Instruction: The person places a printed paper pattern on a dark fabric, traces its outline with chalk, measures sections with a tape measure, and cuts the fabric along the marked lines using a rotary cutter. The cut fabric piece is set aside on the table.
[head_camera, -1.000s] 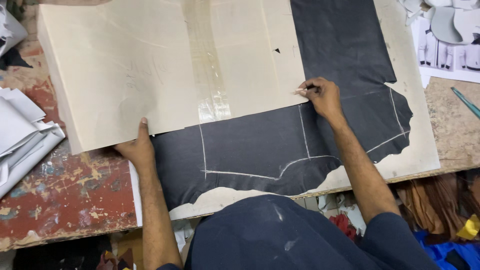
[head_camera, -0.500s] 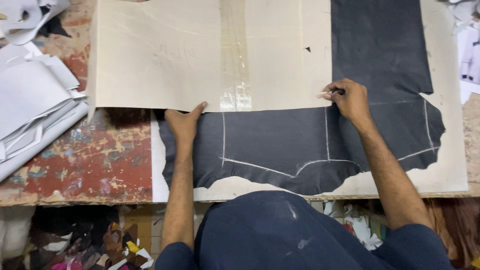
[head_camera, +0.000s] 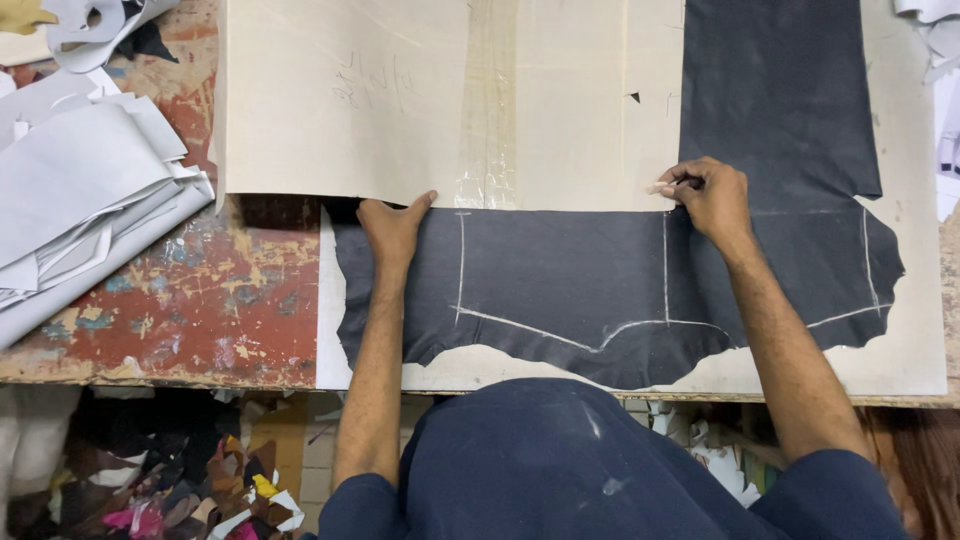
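Note:
A dark piece of leather (head_camera: 560, 280) lies on a white board (head_camera: 910, 340), with white chalk lines drawn across it. A large cream paper pattern (head_camera: 400, 110) covers its upper left part. My left hand (head_camera: 392, 226) presses flat on the leather at the pattern's lower edge. My right hand (head_camera: 710, 195) pinches a small piece of chalk (head_camera: 660, 187) at the pattern's lower right corner, its tip touching the edge where pattern meets leather.
A stack of white paper sheets (head_camera: 80, 200) lies at the left on the worn red-painted tabletop (head_camera: 200, 300). More paper pieces (head_camera: 930, 30) sit at the far right. Coloured scraps (head_camera: 170, 470) lie on the floor below the table's front edge.
The view has shifted, so everything sits further right in the frame. My left hand slid right along the pattern's lower edge. My right hand stays at the pattern's corner with the chalk.

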